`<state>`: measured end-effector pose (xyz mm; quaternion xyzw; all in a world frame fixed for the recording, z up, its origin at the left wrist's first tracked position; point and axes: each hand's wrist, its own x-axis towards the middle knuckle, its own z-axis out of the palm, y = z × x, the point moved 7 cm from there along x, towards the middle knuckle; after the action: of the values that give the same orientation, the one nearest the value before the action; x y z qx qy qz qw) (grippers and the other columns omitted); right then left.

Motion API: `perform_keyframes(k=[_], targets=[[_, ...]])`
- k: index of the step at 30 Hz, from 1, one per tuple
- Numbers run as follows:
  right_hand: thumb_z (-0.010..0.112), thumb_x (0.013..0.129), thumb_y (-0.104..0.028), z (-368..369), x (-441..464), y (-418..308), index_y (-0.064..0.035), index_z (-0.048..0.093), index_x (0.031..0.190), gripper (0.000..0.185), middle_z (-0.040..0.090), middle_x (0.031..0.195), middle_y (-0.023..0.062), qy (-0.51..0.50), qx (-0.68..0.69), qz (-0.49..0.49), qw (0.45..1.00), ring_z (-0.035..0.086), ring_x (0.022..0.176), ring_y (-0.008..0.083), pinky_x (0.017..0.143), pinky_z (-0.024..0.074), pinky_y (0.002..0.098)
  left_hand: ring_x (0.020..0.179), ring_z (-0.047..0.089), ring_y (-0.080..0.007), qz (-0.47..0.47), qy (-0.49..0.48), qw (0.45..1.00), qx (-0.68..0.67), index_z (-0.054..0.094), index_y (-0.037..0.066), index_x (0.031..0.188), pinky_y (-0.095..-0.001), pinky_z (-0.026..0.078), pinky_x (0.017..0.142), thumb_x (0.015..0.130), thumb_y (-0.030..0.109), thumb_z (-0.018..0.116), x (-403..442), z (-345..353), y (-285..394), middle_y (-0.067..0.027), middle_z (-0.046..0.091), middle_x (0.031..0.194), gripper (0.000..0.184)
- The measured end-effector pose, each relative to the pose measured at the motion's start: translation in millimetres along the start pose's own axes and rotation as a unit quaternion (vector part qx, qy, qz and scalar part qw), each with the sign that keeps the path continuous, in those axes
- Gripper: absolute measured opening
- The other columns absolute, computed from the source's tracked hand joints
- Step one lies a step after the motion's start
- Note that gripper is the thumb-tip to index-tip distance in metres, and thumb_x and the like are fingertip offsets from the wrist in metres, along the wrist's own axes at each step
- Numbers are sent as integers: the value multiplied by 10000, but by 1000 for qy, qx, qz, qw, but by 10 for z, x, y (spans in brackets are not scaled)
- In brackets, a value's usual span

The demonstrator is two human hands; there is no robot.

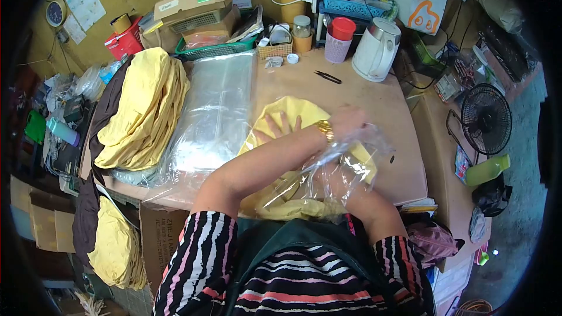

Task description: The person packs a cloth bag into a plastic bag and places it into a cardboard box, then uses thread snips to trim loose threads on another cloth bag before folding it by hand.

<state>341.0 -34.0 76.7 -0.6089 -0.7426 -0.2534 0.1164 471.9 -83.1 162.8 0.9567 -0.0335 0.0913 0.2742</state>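
Note:
A folded yellow cloth piece [295,108] lies on the table in front of me, partly under a crinkled clear plastic bag [345,158]. My left hand [349,118], with a gold-coloured band at the wrist, reaches across to the right. Its fingers are closed at the bag's edge, though partly hidden. Beneath that forearm passes my right arm, with the bag around its wrist. The spread fingers of my right hand [280,126] rest flat on the yellow cloth. More of the cloth bunches near my body.
To the left are flat clear plastic bags [219,105] and a tall yellow cloth stack [143,108] tied with dark fabric. Small black snips [328,76] lie beyond the cloth. A white kettle [376,50] stands at the back right; a black fan [486,118] is further right.

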Motion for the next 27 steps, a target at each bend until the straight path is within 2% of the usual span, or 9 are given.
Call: perform_keyframes(k=[2, 4, 6, 9, 12, 15, 18, 19, 27], targets=[[457, 814, -691, 218, -99, 157, -278, 279, 1487, 809, 224, 1541, 161, 14, -44, 55, 997, 134, 1409, 475, 1056, 59, 722, 771, 641, -331, 119, 54, 991, -21, 699, 126, 790, -436, 492, 758, 771, 266, 614, 63, -116, 587, -111, 677, 780, 164], [501, 785, -703, 50, -131, 529, -260, 250, 1499, 877, 170, 1558, 157, -281, 91, 191, 936, 68, 1419, 471, 1058, 50, 720, 743, 636, -328, 176, 73, 982, 10, 683, 110, 735, -413, 491, 767, 783, 241, 610, 66, -171, 1202, -107, 676, 766, 158], [570, 749, -693, -196, -268, 776, -229, 228, 1505, 951, 138, 1564, 160, -318, 100, 221, 916, 28, 1429, 449, 1071, 41, 704, 758, 627, -307, 228, -30, 972, 45, 660, 68, 837, -390, 479, 797, 797, 243, 607, -18, -93, 1775, -131, 654, 784, 187], [605, 775, -621, -157, -596, 1279, -152, 193, 1505, 961, 130, 1545, 221, -317, 67, 303, 896, 83, 1414, 471, 1055, 36, 724, 629, 536, -217, 390, 406, 825, -55, 701, 202, 908, -462, 423, 885, 741, 191, 596, -253, 430, 2042, -31, 623, 732, 198], [561, 847, -563, -4, -958, 1618, -139, 175, 1507, 874, 142, 1546, 208, -295, 46, 427, 854, 108, 1422, 433, 1091, 61, 673, 836, 573, -269, 289, 286, 913, 33, 576, 59, 937, -452, 441, 820, 833, 227, 616, -628, -150, 1866, -152, 569, 923, 202], [509, 867, -581, 415, -1100, 1311, -231, 222, 1501, 779, 139, 1557, 177, -113, 333, 323, 879, 93, 1426, 423, 1080, 75, 686, 1023, 575, -312, 33, 203, 973, 103, 522, -14, 1173, -492, 434, 883, 819, 246, 706, -955, -791, 1141, -207, 535, 1132, 476], [480, 849, -639, -207, -813, 933, -273, 246, 1495, 778, 123, 1562, 164, -266, 176, 275, 907, 59, 1427, 437, 1039, 47, 740, 1206, 493, -333, -128, 323, 908, -234, 109, 33, 1474, -466, 426, 997, 784, 170, 763, -1627, -539, -103, -237, 425, 1345, 961], [484, 828, -665, -212, -781, 923, -270, 264, 1489, 802, 117, 1563, 160, -284, 143, 284, 904, 47, 1425, 449, 1024, 39, 755, 1260, 450, -327, -208, 274, 781, -521, -22, 66, 1497, -446, 423, 1020, 773, 138, 780, -1808, -65, -411, -240, 390, 1385, 1082], [473, 842, -620, 0, -486, 1223, -143, 403, 1417, 751, 126, 1560, 139, -283, 79, 399, 869, 66, 1404, 469, 999, 86, 779, 1166, 524, -254, -232, 186, 719, -628, -70, 63, 1492, -363, 467, 978, 753, 60, 790, -2087, 463, -354, -201, 464, 1320, 1133]])
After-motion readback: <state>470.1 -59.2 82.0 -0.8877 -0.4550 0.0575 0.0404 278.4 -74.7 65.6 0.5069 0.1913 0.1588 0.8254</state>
